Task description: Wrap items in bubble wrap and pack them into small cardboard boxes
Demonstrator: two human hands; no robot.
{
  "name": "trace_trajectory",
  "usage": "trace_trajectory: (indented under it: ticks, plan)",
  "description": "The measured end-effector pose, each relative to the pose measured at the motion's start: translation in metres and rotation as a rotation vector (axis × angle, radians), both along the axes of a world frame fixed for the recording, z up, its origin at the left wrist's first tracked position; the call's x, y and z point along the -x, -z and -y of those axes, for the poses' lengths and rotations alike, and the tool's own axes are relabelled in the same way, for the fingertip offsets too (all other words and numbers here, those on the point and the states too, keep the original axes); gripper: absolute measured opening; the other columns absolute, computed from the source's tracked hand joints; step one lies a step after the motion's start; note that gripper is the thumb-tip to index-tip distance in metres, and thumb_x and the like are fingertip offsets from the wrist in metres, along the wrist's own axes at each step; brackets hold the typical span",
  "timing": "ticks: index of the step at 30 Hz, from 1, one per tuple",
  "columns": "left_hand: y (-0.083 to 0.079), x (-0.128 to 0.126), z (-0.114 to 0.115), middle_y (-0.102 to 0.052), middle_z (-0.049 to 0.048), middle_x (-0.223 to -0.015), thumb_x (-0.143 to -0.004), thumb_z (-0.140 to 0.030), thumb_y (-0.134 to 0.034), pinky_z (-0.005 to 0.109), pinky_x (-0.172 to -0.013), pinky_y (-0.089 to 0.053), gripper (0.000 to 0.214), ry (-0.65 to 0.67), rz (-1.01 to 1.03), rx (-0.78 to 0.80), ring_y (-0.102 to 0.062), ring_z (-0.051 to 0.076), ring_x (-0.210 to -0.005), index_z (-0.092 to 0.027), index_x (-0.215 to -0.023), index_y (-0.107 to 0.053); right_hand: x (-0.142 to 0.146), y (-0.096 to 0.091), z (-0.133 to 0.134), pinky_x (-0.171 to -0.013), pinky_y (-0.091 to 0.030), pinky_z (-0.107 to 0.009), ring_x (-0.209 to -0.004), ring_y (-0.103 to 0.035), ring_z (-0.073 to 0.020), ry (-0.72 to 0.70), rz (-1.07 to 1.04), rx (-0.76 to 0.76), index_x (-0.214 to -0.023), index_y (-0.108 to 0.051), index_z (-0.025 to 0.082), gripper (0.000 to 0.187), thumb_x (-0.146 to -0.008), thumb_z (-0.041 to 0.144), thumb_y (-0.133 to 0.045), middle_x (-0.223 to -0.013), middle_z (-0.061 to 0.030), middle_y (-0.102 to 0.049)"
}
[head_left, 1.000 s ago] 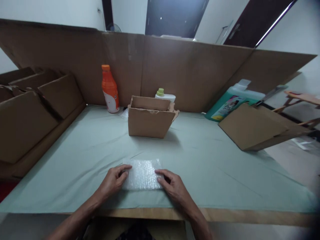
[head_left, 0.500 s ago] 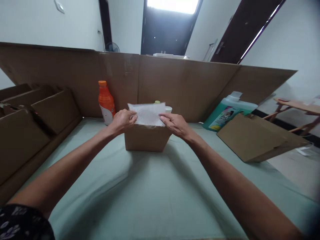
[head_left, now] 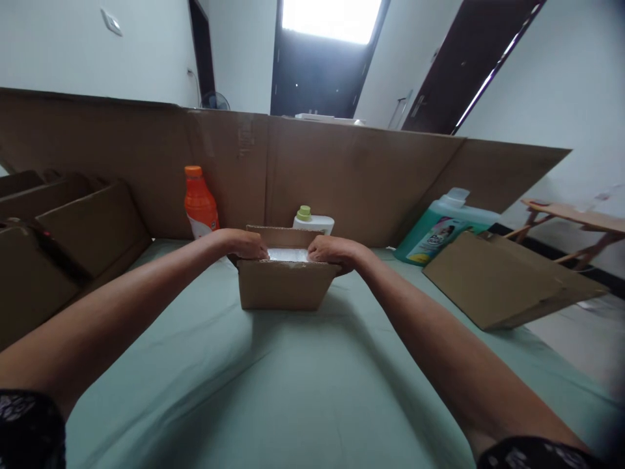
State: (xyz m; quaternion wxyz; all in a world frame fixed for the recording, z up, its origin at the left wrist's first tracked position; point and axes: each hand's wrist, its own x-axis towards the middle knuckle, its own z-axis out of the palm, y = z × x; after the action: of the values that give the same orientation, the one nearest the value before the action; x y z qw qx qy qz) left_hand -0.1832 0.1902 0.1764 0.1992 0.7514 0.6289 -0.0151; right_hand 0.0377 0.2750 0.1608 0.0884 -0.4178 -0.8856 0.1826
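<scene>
A small open cardboard box (head_left: 280, 286) stands in the middle of the green cloth. Inside its mouth lies a whitish translucent sheet (head_left: 288, 255) that looks like bubble wrap; its lower part is hidden by the front wall. At the box's left side my left hand (head_left: 249, 245) reaches over the rim, fingers closed at the sheet's left end. My right hand (head_left: 331, 250) grips the right end the same way, its fingertips partly below the rim. Just behind the box is a white bottle with a light green cap (head_left: 314, 223).
An orange bottle (head_left: 200, 202) stands left of the box. At right, a green liquid jug (head_left: 439, 225) leans near a folded cardboard piece (head_left: 502, 280). A divided cardboard box (head_left: 92, 225) is at left. A tall cardboard panel (head_left: 351, 176) runs along the back.
Both hands have lowered the whitish sheet from above the box down into its opening. The box's back flap and the white bottle behind now show.
</scene>
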Motion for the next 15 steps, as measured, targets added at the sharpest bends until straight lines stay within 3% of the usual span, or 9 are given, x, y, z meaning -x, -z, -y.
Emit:
trace_trajectory:
  ticks: [2,4,6,8,10,12,15]
  plan:
    - [0.000,0.001,0.016,-0.076,0.0076,-0.099,-0.088,-0.032,-0.053,0.035,-0.087,-0.044,0.026,-0.039,-0.048,-0.101,-0.065,0.024,-0.093,-0.021,-0.092,-0.077,-0.004,-0.005,0.005,-0.062,-0.042,-0.030,-0.065,-0.059,-0.0206,0.027,0.082,-0.035,-0.057,-0.063,0.019,0.016,-0.070,0.023,-0.070,-0.054,-0.0034,-0.057]
    - [0.002,0.001,0.032,-0.072,0.0116,-0.112,-0.095,-0.040,-0.044,0.048,-0.099,-0.036,0.037,-0.066,-0.091,-0.345,-0.061,0.030,-0.108,-0.021,-0.099,-0.075,-0.006,-0.011,0.011,-0.065,-0.041,-0.031,-0.071,-0.061,-0.0224,0.055,0.115,-0.099,-0.064,-0.066,0.019,0.013,-0.075,0.025,-0.066,-0.062,-0.0053,-0.061]
    - [0.008,0.000,0.043,-0.070,0.0115,-0.116,-0.100,-0.045,-0.032,0.055,-0.107,-0.027,0.048,-0.005,-0.082,-0.560,-0.059,0.030,-0.115,-0.021,-0.101,-0.073,-0.004,-0.016,0.016,-0.068,-0.041,-0.030,-0.077,-0.061,-0.0226,0.040,0.114,-0.151,-0.071,-0.068,0.020,0.019,-0.084,0.032,-0.060,-0.070,-0.0056,-0.064]
    - [0.013,-0.002,0.045,-0.073,0.0100,-0.104,-0.102,-0.050,-0.024,0.058,-0.109,-0.025,0.058,0.077,-0.059,-0.533,-0.063,0.029,-0.107,-0.020,-0.093,-0.073,0.001,-0.020,0.020,-0.068,-0.041,-0.029,-0.076,-0.060,-0.0210,-0.051,0.120,-0.089,-0.071,-0.066,0.020,0.035,-0.092,0.044,-0.052,-0.071,-0.0045,-0.064]
    - [0.015,-0.005,0.044,-0.074,0.0090,-0.087,-0.102,-0.053,-0.020,0.060,-0.108,-0.027,0.065,0.097,-0.053,-0.341,-0.067,0.028,-0.095,-0.018,-0.088,-0.073,0.006,-0.023,0.023,-0.064,-0.041,-0.029,-0.068,-0.059,-0.0197,-0.121,0.117,0.031,-0.063,-0.063,0.019,0.049,-0.095,0.053,-0.047,-0.067,-0.0039,-0.063]
    - [0.013,-0.003,0.046,-0.075,0.0094,-0.090,-0.101,-0.055,-0.021,0.061,-0.109,-0.026,0.064,0.084,-0.011,-0.376,-0.068,0.028,-0.096,-0.018,-0.096,-0.073,0.003,-0.027,0.027,-0.065,-0.043,-0.030,-0.067,-0.059,-0.0198,-0.120,0.072,0.083,-0.063,-0.064,0.019,0.055,-0.097,0.057,-0.042,-0.067,-0.0041,-0.063]
    - [0.020,0.011,0.063,-0.065,0.0111,-0.132,-0.099,-0.055,-0.035,0.057,-0.117,-0.021,0.053,-0.024,0.189,-0.898,-0.056,0.029,-0.126,-0.021,-0.128,-0.063,-0.024,-0.023,0.038,-0.074,-0.046,-0.032,-0.081,-0.063,-0.0215,0.004,-0.251,-0.118,-0.081,-0.070,0.017,0.052,-0.098,0.056,-0.039,-0.082,-0.0046,-0.070]
